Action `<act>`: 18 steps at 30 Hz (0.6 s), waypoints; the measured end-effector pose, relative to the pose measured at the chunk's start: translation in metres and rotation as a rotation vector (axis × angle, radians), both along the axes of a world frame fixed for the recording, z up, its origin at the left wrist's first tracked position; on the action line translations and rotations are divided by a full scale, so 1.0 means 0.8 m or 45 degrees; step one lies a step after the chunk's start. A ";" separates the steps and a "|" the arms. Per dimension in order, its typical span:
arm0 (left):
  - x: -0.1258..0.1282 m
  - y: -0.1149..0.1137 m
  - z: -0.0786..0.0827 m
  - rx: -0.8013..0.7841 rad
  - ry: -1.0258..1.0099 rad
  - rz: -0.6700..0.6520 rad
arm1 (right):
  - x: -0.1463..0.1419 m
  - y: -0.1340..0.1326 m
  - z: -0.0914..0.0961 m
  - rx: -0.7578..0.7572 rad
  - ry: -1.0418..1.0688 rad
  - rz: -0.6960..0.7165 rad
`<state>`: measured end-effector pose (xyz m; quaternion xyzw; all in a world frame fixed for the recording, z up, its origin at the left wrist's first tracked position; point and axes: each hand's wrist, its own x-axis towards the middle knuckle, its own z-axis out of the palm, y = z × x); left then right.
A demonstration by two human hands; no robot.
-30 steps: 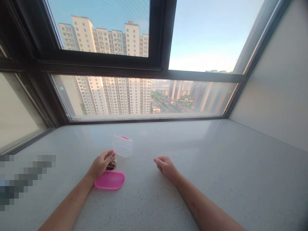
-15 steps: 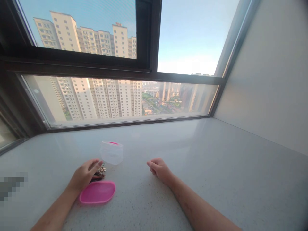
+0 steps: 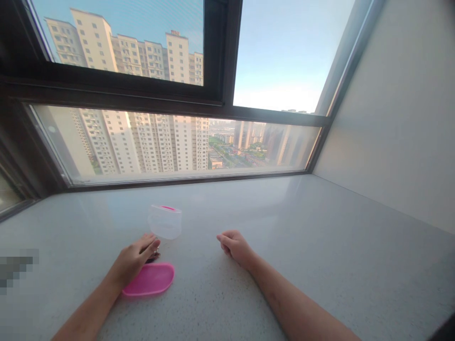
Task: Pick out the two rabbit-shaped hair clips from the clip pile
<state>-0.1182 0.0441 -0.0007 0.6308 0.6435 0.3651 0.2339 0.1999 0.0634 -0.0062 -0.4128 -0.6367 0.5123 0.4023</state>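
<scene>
My left hand (image 3: 138,254) curls over a small bundle of brown and gold-coloured pieces (image 3: 155,256), with the thumb and fingers around its top. Most of the bundle is hidden beneath the hand, so its kind is unclear. Just in front of the bundle lies a shallow pink lid (image 3: 151,280), partly covered by my left wrist. Behind my fingertips stands a clear plastic container (image 3: 167,222) with a pink patch near its top rim. My right hand (image 3: 235,247) rests on the pale speckled sill (image 3: 220,298), closed in a loose fist, apart from these things.
Dark window frames (image 3: 177,183) border the sill at the back, with tall buildings outside. A plain white wall (image 3: 391,128) rises on the right. Something grey and pixelated (image 3: 16,270) shows at the left edge.
My left hand has shifted slightly to the right and now covers more of the bundle. The lid is more hidden by my wrist. My right hand keeps its pose.
</scene>
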 end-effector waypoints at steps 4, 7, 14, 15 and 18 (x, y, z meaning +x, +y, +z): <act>0.005 -0.005 0.004 -0.038 0.020 -0.096 | 0.000 -0.001 0.001 0.001 -0.026 -0.002; 0.008 -0.009 0.007 -0.160 -0.251 -0.171 | 0.001 -0.001 0.002 -0.003 -0.035 -0.006; 0.030 -0.023 0.022 -0.340 -0.745 -0.345 | 0.001 -0.002 0.000 -0.007 -0.057 -0.004; 0.033 -0.025 0.024 -0.325 -0.771 -0.373 | 0.002 -0.002 0.000 -0.010 -0.057 -0.011; 0.035 -0.026 0.028 -0.201 -0.655 -0.294 | 0.003 -0.002 0.001 -0.008 -0.071 -0.003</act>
